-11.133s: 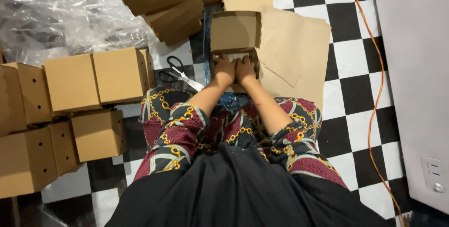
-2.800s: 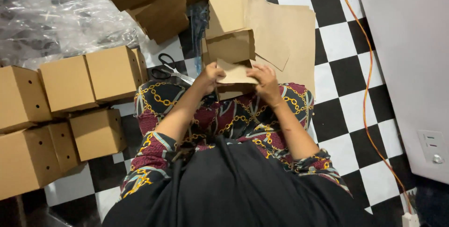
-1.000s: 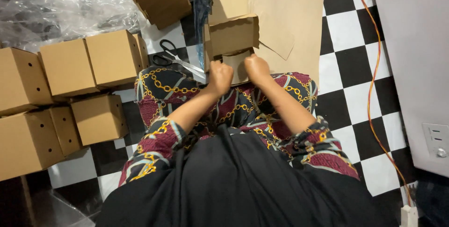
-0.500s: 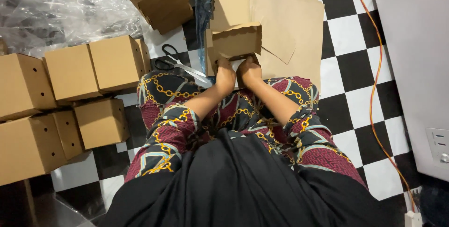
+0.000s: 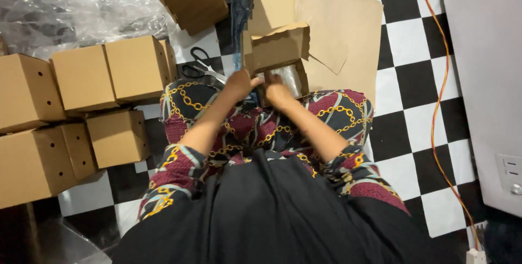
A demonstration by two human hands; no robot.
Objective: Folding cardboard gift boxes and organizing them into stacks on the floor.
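Head view shows much that is cut off or hidden. The fingertips of both hands are tucked into the mouth of the small cardboard box (image 5: 276, 52), so what is gripped there cannot be made out. Something shiny and see-through, perhaps plastic wrap, is glimpsed inside the box opening, but its kind cannot be told. The heap of clear plastic sheeting (image 5: 70, 5) is cropped by the top left corner of the picture, and the larger boxes (image 5: 81, 79) at the left are partly cut off by the left edge.

The small cardboard box is found on the checkered floor (image 5: 413, 41), just beyond the knees, resting against flat sheets of brown cardboard (image 5: 348, 19). It is touched by both hands at its near, open side: the left hand (image 5: 241, 84) is curled closed at the near left corner, the right hand (image 5: 278, 92) is bent over the near edge just beside it. Whether anything is truly held by either hand cannot be told.

The long axis of the box is laid roughly left to right, slightly tilted, with the open face turned toward the person and a ragged flap raised at its top.

Black-handled scissors (image 5: 197, 64) are seen on the floor left of the box, and an orange cable (image 5: 437, 106) is run along the floor at the right.
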